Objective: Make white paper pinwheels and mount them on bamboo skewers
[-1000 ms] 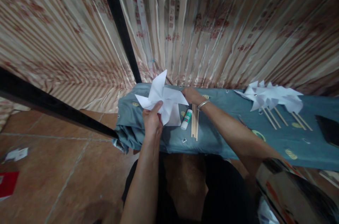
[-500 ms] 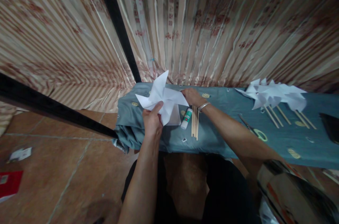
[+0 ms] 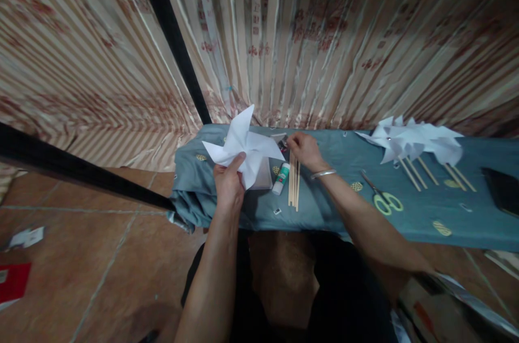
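My left hand [image 3: 229, 183] grips a white paper pinwheel [image 3: 243, 143], its thumb on the front near the middle. Beneath the pinwheel lies a stack of white paper squares [image 3: 264, 175]. My right hand [image 3: 305, 149] has its fingertips pinched together above the top ends of several wooden sticks [image 3: 294, 186]; whatever it holds is too small to make out. Just left of its fingertips sits a small dark and red item [image 3: 283, 144], unclear in kind. Between the paper stack and the sticks rests a green and white glue stick [image 3: 281, 179].
Finished-looking pinwheels on sticks [image 3: 417, 140] lie at the right of the cloth-covered bench [image 3: 324, 208]. Scissors with light green handles [image 3: 383, 200] and a black flat object [image 3: 503, 189] are also there. A dark post [image 3: 174, 46] stands at the back left, before a striped curtain [image 3: 316, 62].
My right hand has drawn back to the right, away from the pinwheel's edge, uncovering the small dark and red item. My left hand still holds the pinwheel. The view has shifted slightly.
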A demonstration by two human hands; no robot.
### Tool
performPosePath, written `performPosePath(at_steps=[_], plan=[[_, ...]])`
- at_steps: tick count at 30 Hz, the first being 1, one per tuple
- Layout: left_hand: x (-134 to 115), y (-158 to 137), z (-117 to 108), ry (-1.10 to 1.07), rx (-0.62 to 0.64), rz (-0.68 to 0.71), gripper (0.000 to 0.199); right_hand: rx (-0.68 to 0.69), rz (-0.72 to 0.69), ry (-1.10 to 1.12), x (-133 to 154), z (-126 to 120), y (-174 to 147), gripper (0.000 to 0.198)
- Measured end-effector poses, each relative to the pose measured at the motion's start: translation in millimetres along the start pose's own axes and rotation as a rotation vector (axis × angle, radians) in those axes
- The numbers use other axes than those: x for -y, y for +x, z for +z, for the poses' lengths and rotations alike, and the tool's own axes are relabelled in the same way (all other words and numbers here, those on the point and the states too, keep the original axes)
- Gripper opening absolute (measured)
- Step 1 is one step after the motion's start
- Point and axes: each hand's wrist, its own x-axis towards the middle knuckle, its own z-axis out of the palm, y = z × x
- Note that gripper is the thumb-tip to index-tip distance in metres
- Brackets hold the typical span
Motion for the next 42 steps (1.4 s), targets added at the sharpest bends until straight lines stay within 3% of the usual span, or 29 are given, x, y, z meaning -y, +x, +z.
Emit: performPosePath(at_steps=[5,10,12,17,21,26,31,36,42], plan=[[8.6,-4.6,6.1,0.019,0.03,0.019,0.03,-0.044,0.115,0.306,-37.8,1.7,-62.9,0.035],[31.0,-15.1,15.1,0.102,0.131,-0.018,0.031,-0.117,0.206,0.434,-74.3,-12.4,-112.9,0.036],[41.5,-20.2,20.4,0.123,0.177,-0.045,0.032,-0.145,0.213,0.292,-85.0,-23.5,-121.6,0.031],[61.2,-29.8,36.9,0.125,0.252,-0.08,0.027,-0.049,0.136,-0.493,-94.4,-38.3,-131.4,0.03],[71.3,-34.6,47.4,0.169,0.248,-0.109,0.023,0.01,-0.023,-0.653,-99.9,-33.2,-139.1,0.033],[83.4,-42.5,55.6,0.249,0.259,-0.133,0.024,-0.047,-0.041,-0.416,-114.6,-32.4,-145.0,0.032],[95.0,-45.7,59.3,0.279,0.293,-0.125,0.024,-0.128,0.185,-0.002,-122.5,-36.7,-140.7,0.024],[106.1,-46.4,60.3,0.325,0.328,-0.16,0.021,-0.13,0.33,0.196,-127.2,-37.1,-135.6,0.017],[115.5,-52.0,64.8,0.332,0.345,-0.205,0.02,-0.123,0.223,0.242,-132.8,-33.7,-135.4,0.013]])
